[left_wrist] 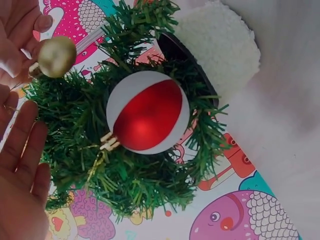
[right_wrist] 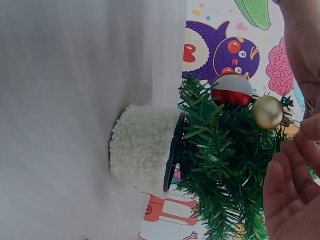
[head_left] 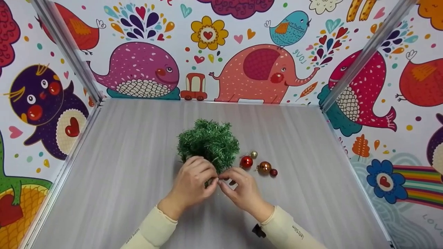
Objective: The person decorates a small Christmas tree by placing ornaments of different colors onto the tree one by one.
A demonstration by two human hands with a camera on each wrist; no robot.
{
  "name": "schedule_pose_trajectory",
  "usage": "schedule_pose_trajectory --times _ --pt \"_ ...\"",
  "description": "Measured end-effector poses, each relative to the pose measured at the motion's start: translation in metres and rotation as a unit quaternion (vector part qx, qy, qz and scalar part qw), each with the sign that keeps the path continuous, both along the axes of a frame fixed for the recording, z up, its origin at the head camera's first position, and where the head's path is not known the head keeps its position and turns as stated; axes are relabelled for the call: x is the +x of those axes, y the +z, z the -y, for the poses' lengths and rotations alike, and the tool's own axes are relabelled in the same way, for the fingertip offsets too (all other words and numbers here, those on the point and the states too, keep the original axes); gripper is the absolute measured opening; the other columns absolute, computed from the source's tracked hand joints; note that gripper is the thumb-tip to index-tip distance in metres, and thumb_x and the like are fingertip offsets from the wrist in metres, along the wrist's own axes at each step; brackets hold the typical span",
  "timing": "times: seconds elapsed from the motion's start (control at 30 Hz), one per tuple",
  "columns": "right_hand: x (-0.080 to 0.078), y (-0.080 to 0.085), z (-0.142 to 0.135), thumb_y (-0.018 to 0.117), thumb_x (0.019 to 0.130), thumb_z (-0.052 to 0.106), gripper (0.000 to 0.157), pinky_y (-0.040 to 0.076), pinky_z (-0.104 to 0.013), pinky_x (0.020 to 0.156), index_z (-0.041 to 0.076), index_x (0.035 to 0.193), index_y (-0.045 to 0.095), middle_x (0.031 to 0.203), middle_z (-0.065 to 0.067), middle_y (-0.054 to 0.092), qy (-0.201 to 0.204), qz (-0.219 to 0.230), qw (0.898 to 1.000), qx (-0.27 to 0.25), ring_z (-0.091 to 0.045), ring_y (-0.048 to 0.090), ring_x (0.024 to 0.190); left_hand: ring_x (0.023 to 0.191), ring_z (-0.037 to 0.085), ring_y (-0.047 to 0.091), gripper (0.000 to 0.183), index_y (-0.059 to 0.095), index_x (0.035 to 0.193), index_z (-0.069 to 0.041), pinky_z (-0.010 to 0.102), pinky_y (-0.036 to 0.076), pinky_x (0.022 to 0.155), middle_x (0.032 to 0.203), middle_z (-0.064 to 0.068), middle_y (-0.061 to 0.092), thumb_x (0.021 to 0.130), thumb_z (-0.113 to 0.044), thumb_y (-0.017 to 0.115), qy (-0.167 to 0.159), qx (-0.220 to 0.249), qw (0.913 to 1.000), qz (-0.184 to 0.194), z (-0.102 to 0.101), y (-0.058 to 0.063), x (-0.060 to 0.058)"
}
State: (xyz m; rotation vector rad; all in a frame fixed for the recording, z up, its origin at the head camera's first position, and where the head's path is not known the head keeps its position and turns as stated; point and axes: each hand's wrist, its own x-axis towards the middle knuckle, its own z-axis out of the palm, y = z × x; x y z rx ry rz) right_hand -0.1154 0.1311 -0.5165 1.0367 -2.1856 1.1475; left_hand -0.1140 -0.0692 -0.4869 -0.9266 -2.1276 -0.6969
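A small artificial Christmas tree (head_left: 213,141) stands in front of me, its fuzzy white pot (right_wrist: 145,147) seen in the wrist views. A red-and-white bauble (left_wrist: 149,112) hangs among its branches. Close to my fingers is a small gold bauble (left_wrist: 57,56), cap toward the hands. My left hand (head_left: 193,180) is at the near left of the tree, thumb and fingertips pinching. Facing it, my right hand (head_left: 242,190) pinches with thumb and forefinger. The fingertips nearly meet; a thin string (right_wrist: 310,106) shows between them, though the grip on it is partly hidden.
Right of the tree lie several baubles on the grey table (head_left: 138,207): a red one (head_left: 246,162), a small gold glittery one (head_left: 254,154), a copper one (head_left: 265,167) and a small dark red one (head_left: 273,172). Cartoon-printed walls (head_left: 138,69) enclose the back and sides.
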Motion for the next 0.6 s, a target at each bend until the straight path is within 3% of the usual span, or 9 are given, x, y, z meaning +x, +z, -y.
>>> schedule_pose_trajectory --times 0.3,0.6 --pt "-0.0027 -0.0033 -0.0018 0.072 0.089 0.008 0.011 0.052 -0.021 0.063 0.016 0.096 0.072 0.092 0.005 0.068 0.005 -0.008 1.0 -0.008 -0.01 0.062 0.078 0.08 0.017 0.064 0.008 0.068 0.071 -0.015 0.04 0.049 0.091 0.08 -0.004 0.067 0.076 -0.011 0.073 -0.011 0.015 0.9998 0.005 -0.0027 -0.0048 0.0" --pt "-0.0023 -0.0016 -0.0024 0.071 0.087 0.003 0.015 0.05 -0.018 0.066 0.017 0.094 0.07 0.094 0.007 0.068 -0.001 -0.017 1.0 -0.012 -0.01 0.062 0.082 0.082 0.017 0.064 0.006 0.069 0.072 -0.016 0.039 0.048 0.092 0.08 -0.004 0.067 0.075 -0.013 0.074 0.008 0.006 0.9999 0.012 0.0013 -0.008 -0.0009"
